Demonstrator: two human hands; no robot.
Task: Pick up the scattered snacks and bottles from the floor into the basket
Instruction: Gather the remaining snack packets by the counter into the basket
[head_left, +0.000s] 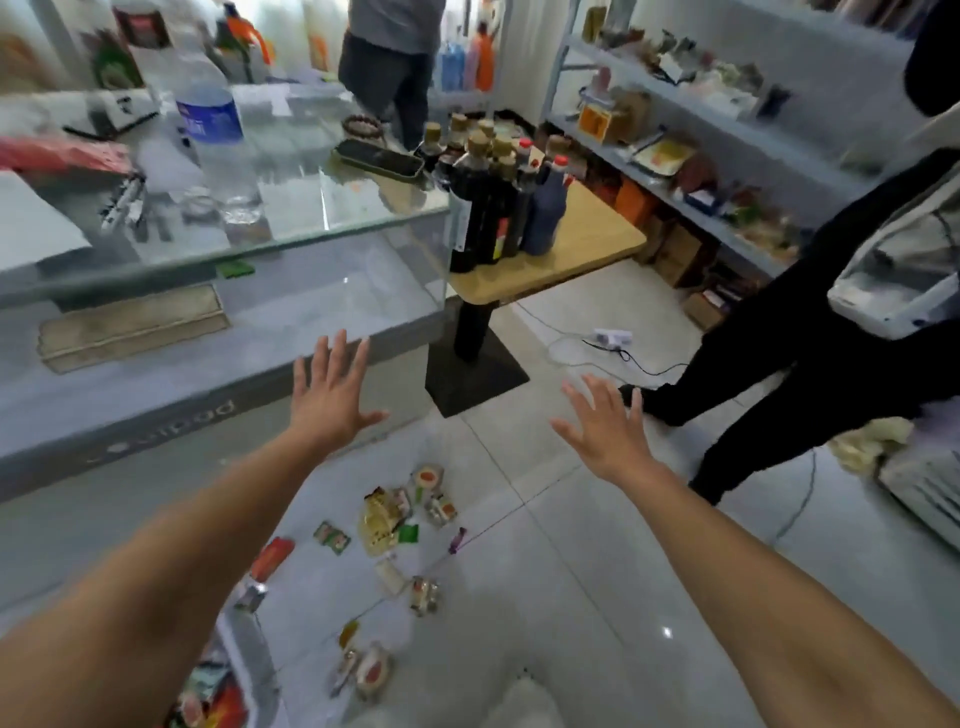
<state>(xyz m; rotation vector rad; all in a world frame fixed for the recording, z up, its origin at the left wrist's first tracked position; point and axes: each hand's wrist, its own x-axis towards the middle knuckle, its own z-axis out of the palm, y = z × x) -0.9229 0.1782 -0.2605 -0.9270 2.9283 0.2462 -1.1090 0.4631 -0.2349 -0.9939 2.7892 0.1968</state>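
Several small snack packets (387, 519) lie scattered on the grey tiled floor (597, 571) below and between my arms. Among them are a red packet (272, 558), a yellowish bag (376, 527), a round one (427, 477) and more near the bottom (371, 673). My left hand (330, 395) is stretched forward with fingers spread, holding nothing, in front of the glass counter. My right hand (605, 426) is also spread flat and holds nothing. Both hang well above the snacks. No basket is in view.
A glass counter (260, 218) with a water bottle (210, 119) stands at the left. A small wooden table (582, 244) carries several dark sauce bottles (488, 208). A person in black (779, 364) stands at the right; another stands at the back. Shelves (701, 156) line the right wall. A cable and power strip (613, 338) lie on the floor.
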